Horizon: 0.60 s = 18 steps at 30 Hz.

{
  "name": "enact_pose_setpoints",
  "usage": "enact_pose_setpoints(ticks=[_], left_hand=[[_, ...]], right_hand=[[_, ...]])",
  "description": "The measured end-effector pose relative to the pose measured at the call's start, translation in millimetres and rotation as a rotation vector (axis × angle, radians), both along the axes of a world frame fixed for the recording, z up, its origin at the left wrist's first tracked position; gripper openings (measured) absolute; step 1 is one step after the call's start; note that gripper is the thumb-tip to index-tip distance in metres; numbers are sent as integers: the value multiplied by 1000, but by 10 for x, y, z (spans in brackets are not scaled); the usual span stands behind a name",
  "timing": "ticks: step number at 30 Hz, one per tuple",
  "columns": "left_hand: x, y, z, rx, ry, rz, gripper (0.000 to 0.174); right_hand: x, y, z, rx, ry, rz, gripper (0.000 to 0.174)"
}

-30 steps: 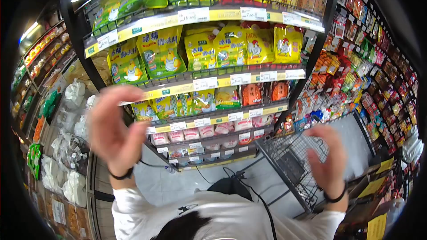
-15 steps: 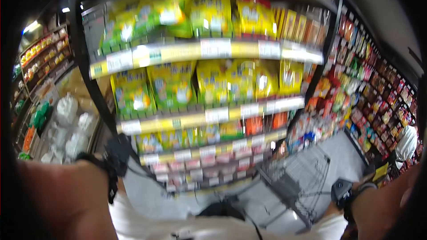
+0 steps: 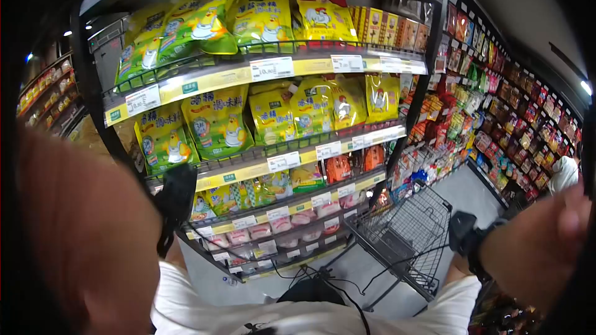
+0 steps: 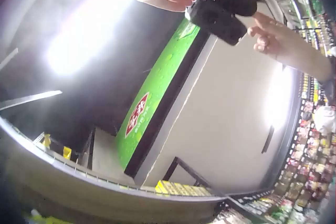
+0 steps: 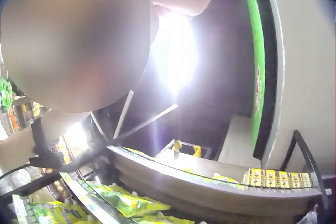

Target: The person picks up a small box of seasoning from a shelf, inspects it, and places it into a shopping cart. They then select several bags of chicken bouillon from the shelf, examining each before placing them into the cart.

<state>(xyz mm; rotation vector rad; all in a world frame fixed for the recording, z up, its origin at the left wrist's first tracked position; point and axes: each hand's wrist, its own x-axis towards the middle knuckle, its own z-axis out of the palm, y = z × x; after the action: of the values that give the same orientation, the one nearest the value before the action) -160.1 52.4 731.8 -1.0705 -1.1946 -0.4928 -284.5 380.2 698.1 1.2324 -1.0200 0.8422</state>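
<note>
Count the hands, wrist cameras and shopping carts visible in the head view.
hands: 2 (left hand, right hand)
wrist cameras: 2 (left wrist camera, right wrist camera)
shopping cart: 1
Total: 5

Your left hand (image 3: 81,229) fills the lower left of the head view as a soft blur. Its fingers are cut off by the frame edge, so you cannot tell how they lie. It hides the left end of the black metal shelf rack (image 3: 426,56). Your right hand (image 3: 546,242) is cut by the right edge, fingertips lost in the dark rim. The white paper price tags (image 3: 271,68) are too small to read. In both wrist views, glare whites out part of the ceiling.
</note>
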Motion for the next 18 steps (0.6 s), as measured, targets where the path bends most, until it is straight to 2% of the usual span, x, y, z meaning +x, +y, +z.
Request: enact_pose_setpoints(ticks=[5, 7, 9, 10, 11, 12, 14, 15, 17, 18], left_hand=[[-753, 429, 337, 6, -150, -92, 55], [-1186, 763, 455, 64, -303, 57, 44], [-1659, 1019, 515, 161, -443, -60, 21], [-1903, 1037, 556, 113, -462, 80, 19], [-2139, 1051, 600, 67, -479, 220, 17], [-2331, 1123, 640, 55, -513, 298, 16], [-2771, 1204, 735, -35, -487, 447, 16], [-2961, 1238, 780, -58, -570, 479, 18], [-3291, 1250, 857, -141, -595, 680, 25], [-3441, 1242, 865, -149, -597, 770, 27]], right_hand=[[-423, -64, 404, -138, -48, 146, 19], [-798, -127, 608, -130, -163, 182, 19], [-1272, -167, 788, -6, -337, 153, 12], [-1500, -210, 851, 35, -432, 191, 13], [-1785, -223, 919, 73, -458, 108, 14], [-1920, -229, 984, 124, -509, 6, 17], [-2391, -304, 1087, 216, -486, 36, 19], [-2559, -335, 1136, 264, -506, 17, 19], [-2954, -439, 1213, 332, -460, -58, 19], [-3081, -485, 1247, 400, -525, -99, 20]])
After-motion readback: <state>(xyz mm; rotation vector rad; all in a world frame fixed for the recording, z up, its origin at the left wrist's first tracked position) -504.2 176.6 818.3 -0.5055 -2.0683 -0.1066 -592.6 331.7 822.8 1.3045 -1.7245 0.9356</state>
